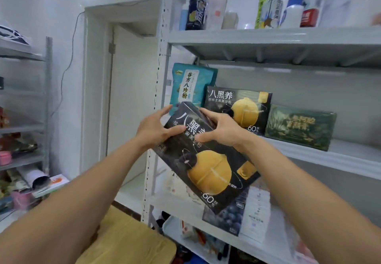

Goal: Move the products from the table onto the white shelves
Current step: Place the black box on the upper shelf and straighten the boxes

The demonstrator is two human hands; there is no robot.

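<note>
The black box (208, 160) with the yellow sphere print is in the air, tilted, in front of the white middle shelf (340, 156) and not yet on it. In the head view, your left hand (156, 130) and right hand (220, 132) both grasp its upper end, thumbs on the printed face and fingers curled over the edges. Its lower corner hangs free over the blueberry carton (226, 218) on the shelf below. Because you hold it only at the top, that end could swing and clip the shelf edge. The top corner sits just beside the teal pouch (191, 84), which leans upright. Push in carelessly and you may topple it, or shove the matching box (237, 109) into the dark green box (299, 127).
</note>
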